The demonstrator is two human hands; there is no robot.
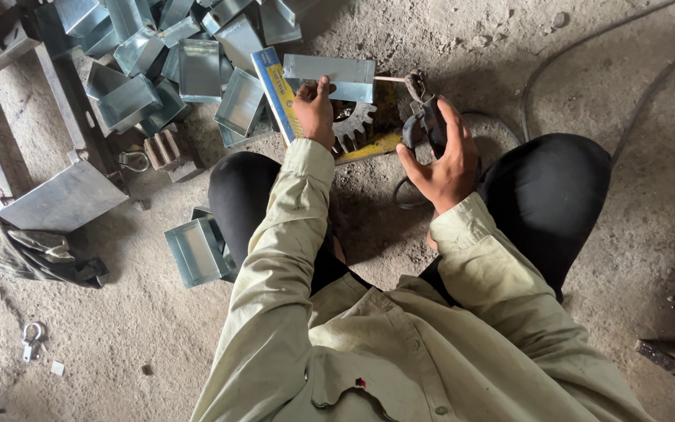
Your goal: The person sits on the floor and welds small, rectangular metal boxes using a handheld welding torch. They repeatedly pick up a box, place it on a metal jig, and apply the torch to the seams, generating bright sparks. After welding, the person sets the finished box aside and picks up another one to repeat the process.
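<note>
My left hand [315,112] grips the lower edge of a shallow grey sheet-metal box [330,76], holding it over a toothed steel gear [351,125] that lies on a yellow slab [369,145]. My right hand [444,160] is closed on the dark handle of a welding electrode holder [425,121]; its thin rod [391,79] points left and meets the box's right end. A blue and yellow carton [275,91] stands just left of my left hand. I squat on the floor in black trousers and a pale shirt.
A heap of several similar metal boxes [177,59] fills the upper left. One more box [197,250] lies by my left knee. A grey plate [60,199], a crumpled rag [25,250], a shackle [33,337] and black cables [587,47] lie on the concrete floor.
</note>
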